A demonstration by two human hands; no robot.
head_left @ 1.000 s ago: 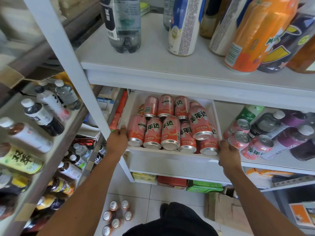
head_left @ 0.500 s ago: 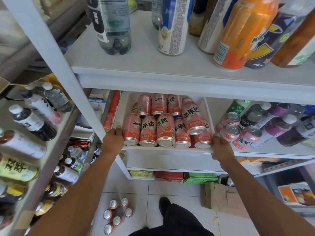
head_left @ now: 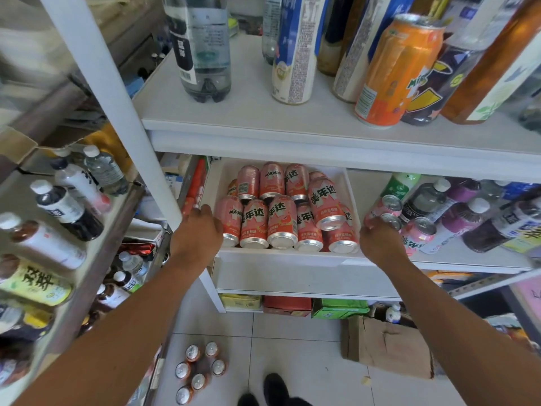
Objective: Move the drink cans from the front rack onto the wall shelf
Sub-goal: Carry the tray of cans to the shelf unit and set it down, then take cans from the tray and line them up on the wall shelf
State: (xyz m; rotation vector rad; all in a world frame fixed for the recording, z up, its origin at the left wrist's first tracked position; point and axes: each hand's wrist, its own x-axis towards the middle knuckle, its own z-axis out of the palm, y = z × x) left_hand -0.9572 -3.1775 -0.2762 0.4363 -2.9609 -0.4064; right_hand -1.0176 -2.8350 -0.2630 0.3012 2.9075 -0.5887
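A white tray (head_left: 292,276) sits on the middle shelf, packed with several pink drink cans (head_left: 281,224) lying on their sides, one stacked on top. My left hand (head_left: 199,232) grips the tray's front left corner, fingers curled over its side wall. My right hand (head_left: 380,243) holds the front right corner, fingers curled down beside the tray. A few more pink cans (head_left: 418,234) lie loose on the shelf just right of my right hand.
The upper shelf (head_left: 263,118) holds tall bottles and an orange can (head_left: 395,71). A white post (head_left: 117,112) stands left of the tray. Bottles fill the left rack (head_left: 58,206). Several cans (head_left: 199,367) and a cardboard box (head_left: 386,344) sit on the floor.
Both hands stay at the tray's front corners. My view has shifted slightly; the tray and cans look much the same.
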